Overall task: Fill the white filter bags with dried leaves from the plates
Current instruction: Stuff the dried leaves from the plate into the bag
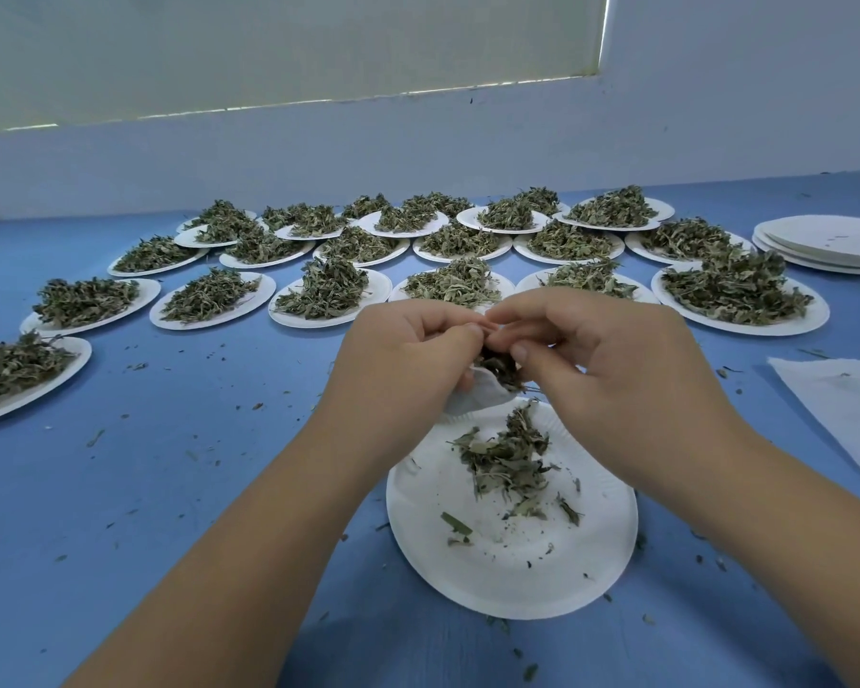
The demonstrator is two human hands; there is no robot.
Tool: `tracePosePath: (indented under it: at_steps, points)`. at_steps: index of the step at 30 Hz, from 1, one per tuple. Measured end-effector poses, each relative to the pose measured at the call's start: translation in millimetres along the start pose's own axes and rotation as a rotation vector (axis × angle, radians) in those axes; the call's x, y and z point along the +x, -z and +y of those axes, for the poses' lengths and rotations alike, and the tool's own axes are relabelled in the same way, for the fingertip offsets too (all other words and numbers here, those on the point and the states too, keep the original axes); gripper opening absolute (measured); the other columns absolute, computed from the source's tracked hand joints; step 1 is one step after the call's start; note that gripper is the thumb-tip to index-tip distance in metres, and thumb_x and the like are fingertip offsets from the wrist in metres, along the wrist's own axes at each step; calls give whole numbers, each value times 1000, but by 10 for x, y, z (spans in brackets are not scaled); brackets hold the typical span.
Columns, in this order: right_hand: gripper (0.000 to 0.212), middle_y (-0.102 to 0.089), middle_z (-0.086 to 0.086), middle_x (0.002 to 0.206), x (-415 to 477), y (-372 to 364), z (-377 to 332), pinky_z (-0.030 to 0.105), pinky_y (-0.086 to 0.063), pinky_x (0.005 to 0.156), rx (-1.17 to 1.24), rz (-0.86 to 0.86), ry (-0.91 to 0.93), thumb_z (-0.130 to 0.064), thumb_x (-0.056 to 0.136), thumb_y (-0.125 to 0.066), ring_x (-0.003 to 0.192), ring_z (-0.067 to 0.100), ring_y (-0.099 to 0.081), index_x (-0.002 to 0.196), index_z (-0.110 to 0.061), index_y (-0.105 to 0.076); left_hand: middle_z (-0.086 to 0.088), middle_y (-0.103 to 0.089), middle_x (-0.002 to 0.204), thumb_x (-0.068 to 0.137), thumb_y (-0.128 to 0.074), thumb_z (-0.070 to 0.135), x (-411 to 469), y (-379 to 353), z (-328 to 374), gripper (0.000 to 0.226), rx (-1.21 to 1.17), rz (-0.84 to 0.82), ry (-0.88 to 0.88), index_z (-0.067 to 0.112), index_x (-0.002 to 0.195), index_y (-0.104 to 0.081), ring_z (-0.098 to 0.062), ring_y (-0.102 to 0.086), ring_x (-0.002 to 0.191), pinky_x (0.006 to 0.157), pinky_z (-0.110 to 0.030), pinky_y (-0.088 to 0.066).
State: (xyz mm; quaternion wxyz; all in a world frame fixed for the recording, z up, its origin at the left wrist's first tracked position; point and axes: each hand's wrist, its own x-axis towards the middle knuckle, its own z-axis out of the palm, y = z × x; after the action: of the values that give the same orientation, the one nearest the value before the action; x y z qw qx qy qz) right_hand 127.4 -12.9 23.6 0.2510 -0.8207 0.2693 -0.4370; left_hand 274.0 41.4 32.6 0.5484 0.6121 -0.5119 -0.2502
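L hand [408, 355] gripped filter bag [472, 402], R hand [606, 360] pinched leaves [495, 367] into it; near plate [517, 578] nearly empty, far plates [765, 327] all heaped.

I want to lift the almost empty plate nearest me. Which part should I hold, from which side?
Probably the near rim of the plate, from your side, thumb above, fingers below. It lies flat, thin and shallow, so only the edge offers a hold. Its leaves sit toward the far half, and the left hand, right hand and filter bag hang over the far edge.
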Motion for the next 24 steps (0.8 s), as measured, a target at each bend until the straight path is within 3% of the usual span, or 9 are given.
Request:
tracePosePath:
  at_steps: [5,10,16,20,24]
  points:
    - [25,-60,-14,86,29,-41,20,21,-52,74,-63,20,27,-1,81,-70,84,5,-59,94,-22,-71,11,-49,41,90,-58,5,-7,-27,-10,22,-20,-16,10,15,81,-76,0,-41,32,37,-9,-30]
    - [23,-57,-12,83,34,-69,41,23,-49,71,-107,18,35,-4,77,-74,76,7,-59,89,-24,-69,9,-49,40,90,-54,-3,-22,-42,-3,21,-77,-46,30,4,87,-74,-1,-44,30,36,-7,-33]
    - [14,-64,-13,81,41,5,43,19,-48,70,-55,43,64,-16,85,-69,81,6,-60,85,-30,-68,9,-50,43,90,-60,8,21,-9,-20,18,-13,-10,26,15,85,-76,-1,-40,33,38,-11,-30]
    - [5,-63,-15,88,15,117,30,21,-46,65,-15,4,53,-40,85,-59,85,4,-59,89,-40,-63,9,-47,41,89,-63,11,30,8,2,15,-49,11,40,14,82,-77,-1,-37,32,37,-11,-29]
    - [46,-52,-22,94,12,193,60,16,-37,62,-223,-226,-27,-76,66,-57,79,3,-54,100,-47,-50,8,-47,40,89,-62,11,35,23,3,17,-71,52,52,17,81,-76,-2,-36,31,36,-10,-29]
